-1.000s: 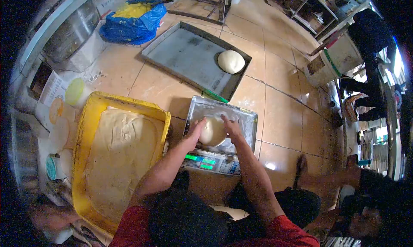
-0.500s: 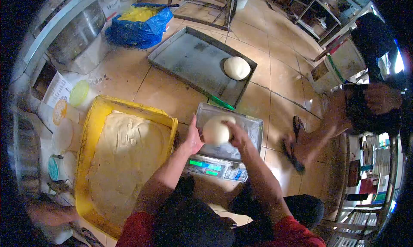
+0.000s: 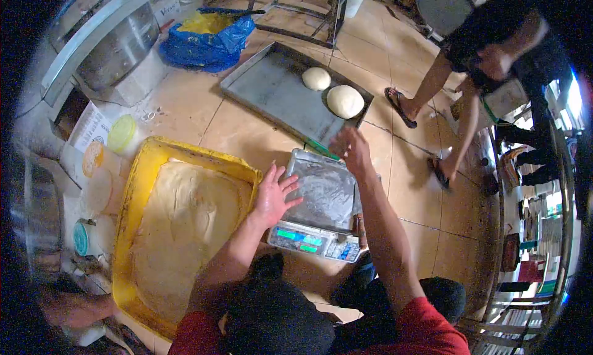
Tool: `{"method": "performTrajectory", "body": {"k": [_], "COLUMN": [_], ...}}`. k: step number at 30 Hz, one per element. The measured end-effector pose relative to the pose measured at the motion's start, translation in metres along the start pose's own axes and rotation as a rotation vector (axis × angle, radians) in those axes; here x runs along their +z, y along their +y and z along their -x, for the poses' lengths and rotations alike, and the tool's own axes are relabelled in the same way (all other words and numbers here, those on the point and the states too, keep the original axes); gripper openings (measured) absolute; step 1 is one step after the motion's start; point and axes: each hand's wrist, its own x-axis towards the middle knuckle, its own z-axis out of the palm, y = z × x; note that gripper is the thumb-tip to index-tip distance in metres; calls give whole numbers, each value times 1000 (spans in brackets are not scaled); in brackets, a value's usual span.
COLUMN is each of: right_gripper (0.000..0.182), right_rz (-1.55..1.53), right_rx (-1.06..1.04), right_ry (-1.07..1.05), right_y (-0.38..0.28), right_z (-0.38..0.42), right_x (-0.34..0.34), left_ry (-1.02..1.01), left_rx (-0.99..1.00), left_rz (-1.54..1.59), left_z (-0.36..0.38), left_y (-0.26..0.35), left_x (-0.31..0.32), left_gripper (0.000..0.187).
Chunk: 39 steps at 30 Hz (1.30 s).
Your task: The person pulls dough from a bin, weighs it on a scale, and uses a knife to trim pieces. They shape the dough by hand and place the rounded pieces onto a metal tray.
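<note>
My left hand point(image 3: 272, 195) is open with fingers spread, just left of the steel pan on the digital scale point(image 3: 311, 241). Over the far right edge of the pan point(image 3: 324, 191) is my right hand point(image 3: 352, 150), its fingers loosely bent and apart, with nothing visible in it. The pan bears only a whitish floury film. Beyond it, a large dark baking tray point(image 3: 265, 86) holds a round dough ball point(image 3: 345, 101) and a smaller-looking dough ball point(image 3: 316, 79) beside it, at the right end.
On my left stands a yellow tub point(image 3: 141, 197) of soft dough point(image 3: 191, 225). Lidded plastic containers point(image 3: 122, 132) line its far side. A blue bag point(image 3: 210, 49) with yellow contents sits at the back left. Another person's sandalled feet point(image 3: 404, 108) are on the tiles at right.
The dough ball has left my hands and is now at the baking tray beside the other one. My hands have parted and opened, the right moving forward. The other person has stepped farther back.
</note>
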Motion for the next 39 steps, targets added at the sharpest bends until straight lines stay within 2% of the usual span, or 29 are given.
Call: {"method": "performTrajectory", "body": {"k": [2,3,5,6,7,8,9,10,11,12,13,14,15,16,17,18,19,20,22,24,27,31,33,34,36,39], "right_gripper": [47,45,43,40,43,48,50,49,46,44,43,40,38,37,36,35,34,34,34,33,27,25,25,29,33,33], "right_rz": [130,202,767,1125,1370,1533,1625,1666,1609,1557,1541,1665,1743,1786,1830,1669,1505,1514,1291,1332,1299,1177,1164,1215,1271,1259], "right_rx": [19,19,-59,-308,-265,-184,-51,-33,73,10,113,41,56,61,65,-32,-121,-121,-491,-464,-438,-493,-507,-519,-527,-532], "right_ry": [118,193,304,354,417,490,484,537,499,481,392,331,314,299,283,334,385,381,166,102,-14,-115,-138,-163,-195,-263], "right_y": [24,35,65,81,93,87,81,100,101,110,102,108,110,114,117,116,115,120,133,116,87,88,89,89,91,99], "right_z": [36,52,69,82,92,114,131,129,138,141,146,139,136,133,131,132,133,128,106,110,131,133,135,136,138,138], "right_x": [-24,-35,-77,-95,-112,-101,-95,-116,-114,-120,-108,-112,-114,-115,-113,-107,-103,-101,-85,-33,38,53,57,58,60,64], "left_ry": [-51,-21,-11,-15,92,202,377,554,776,976,1029,1121,1196,1221,1180,1130,1136,1074,1008,1137,1132,1141,989,990,839,737], "left_rx": [22,44,100,163,252,338,455,546,539,477,437,227,10,-8,-76,-139,-145,-187,-224,-195,-280,-265,-255,-260,-317,-323], "left_rz": [3,31,0,-41,-117,-196,-441,-694,-1159,-1634,-1625,-1764,-1886,-1871,-1897,-1923,-1913,-1975,-2031,-1908,-1782,-1746,-1713,-1710,-1959,-2050], "left_z": [12,20,34,44,56,68,80,94,109,131,157,175,190,204,220,231,238,240,233,227,232,254,274,278,284,283], "left_y": [7,12,25,34,43,55,66,75,85,87,74,66,63,53,40,29,19,10,1,2,26,29,29,25,15,6], "left_x": [-6,-9,-27,-43,-62,-83,-112,-145,-180,-212,-242,-268,-277,-284,-279,-269,-258,-240,-226,-225,-248,-261,-249,-252,-254,-241], "left_gripper": [78,70,65,61,57,54,55,56,61,66,66,73,81,81,88,96,96,102,108,118,126,129,133,133,137,140]}}
